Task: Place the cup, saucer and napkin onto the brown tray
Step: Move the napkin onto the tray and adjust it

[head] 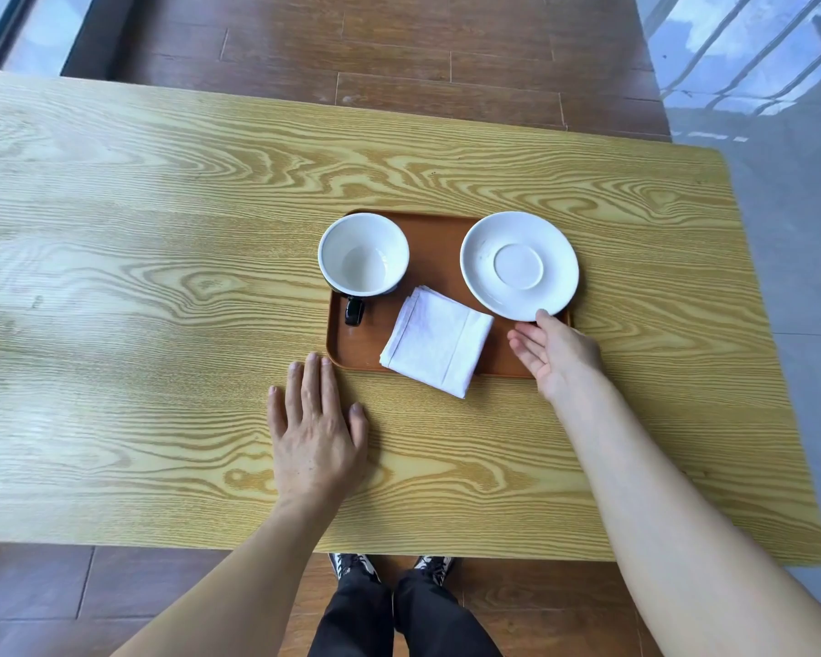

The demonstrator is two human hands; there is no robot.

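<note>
A brown tray (434,251) lies on the wooden table. On its left part stands a cup (363,255), white inside and dark outside, its black handle pointing toward me. A white saucer (519,265) sits on the tray's right part, overhanging the right rim. A folded white napkin (437,341) lies on the tray's near side, one corner hanging over the front rim. My right hand (555,355) is open over the tray's near right corner, one fingertip touching the saucer's near edge. My left hand (316,429) lies flat and open on the table, fingertips by the tray's near left corner.
The light wooden table (162,277) stretches wide to the left and far side of the tray. Its right edge is close beyond the saucer. Dark wooden floor and my legs and shoes (389,566) show below the near edge.
</note>
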